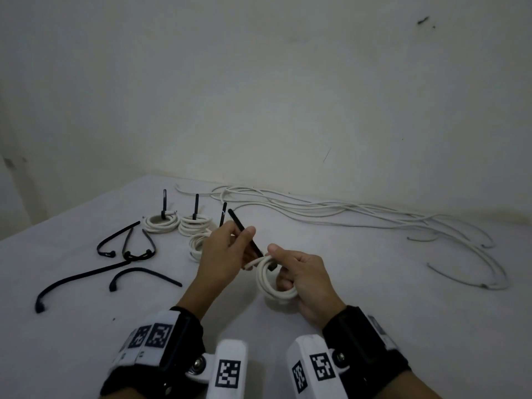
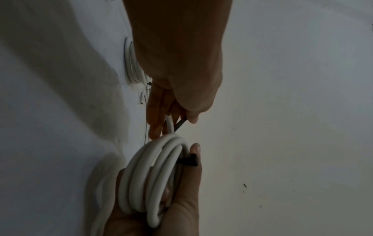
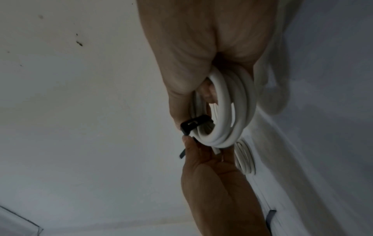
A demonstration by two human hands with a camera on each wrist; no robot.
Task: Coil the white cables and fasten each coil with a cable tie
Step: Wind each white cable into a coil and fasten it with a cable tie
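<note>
My right hand (image 1: 290, 269) grips a small white cable coil (image 1: 270, 286) just above the table, thumb beside the black cable tie's head (image 3: 193, 124). The tie (image 1: 237, 223) wraps the coil's top, and its tail sticks up to the left. My left hand (image 1: 240, 233) pinches that tail between thumb and fingers. In the left wrist view the coil (image 2: 153, 172) lies in the right palm, with the tie head (image 2: 189, 161) at the thumb. Three tied coils (image 1: 157, 224) (image 1: 193, 226) (image 1: 198, 243) lie behind my left hand, tie tails upright.
Loose white cables (image 1: 345, 211) stretch along the far edge by the wall and curl at the right (image 1: 475, 269). Several spare black ties (image 1: 126, 246) (image 1: 77, 280) (image 1: 144, 275) lie on the white tablecloth (image 1: 374, 283) at the left.
</note>
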